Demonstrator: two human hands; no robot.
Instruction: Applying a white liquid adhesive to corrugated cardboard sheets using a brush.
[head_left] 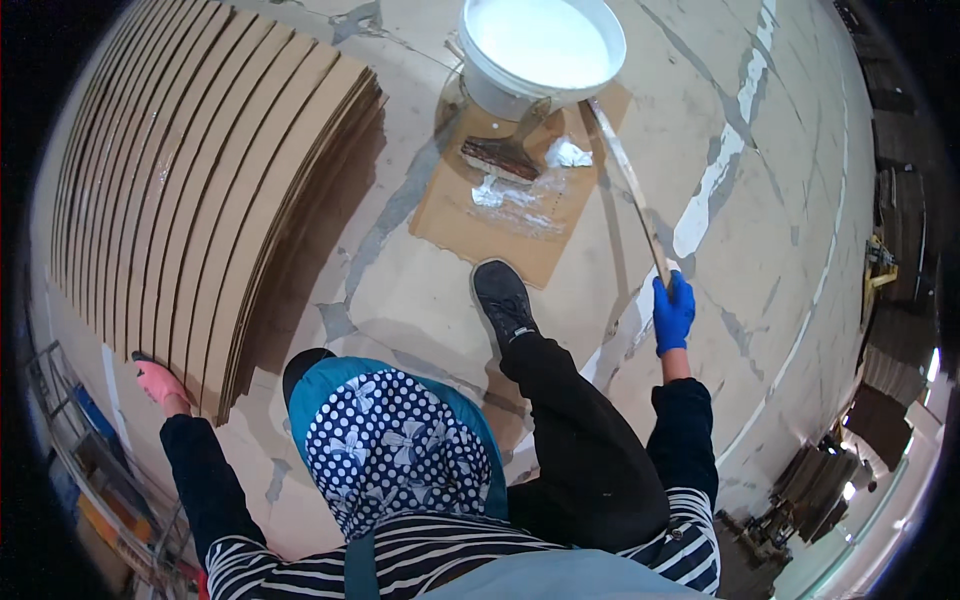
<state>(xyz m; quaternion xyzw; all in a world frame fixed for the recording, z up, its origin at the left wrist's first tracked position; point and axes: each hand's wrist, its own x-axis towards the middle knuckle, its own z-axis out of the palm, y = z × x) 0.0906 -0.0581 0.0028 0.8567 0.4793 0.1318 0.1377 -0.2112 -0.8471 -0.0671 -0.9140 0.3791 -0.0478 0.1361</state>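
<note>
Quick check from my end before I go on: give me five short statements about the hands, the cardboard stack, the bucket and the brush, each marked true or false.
1. The right hand, in a blue glove, grips a long thin wooden stick. True.
2. The round white plastic bucket is empty. False: it holds white liquid.
3. The left hand, in a pink glove, touches the fanned stack of brown cardboard sheets. True.
4. The wide flat brush is held in the left hand. False: it lies on the small brown cardboard sheet beside the bucket, with neither hand on it.
5. The stick's far end reaches the stack. False: it reaches the bucket's rim.
</note>
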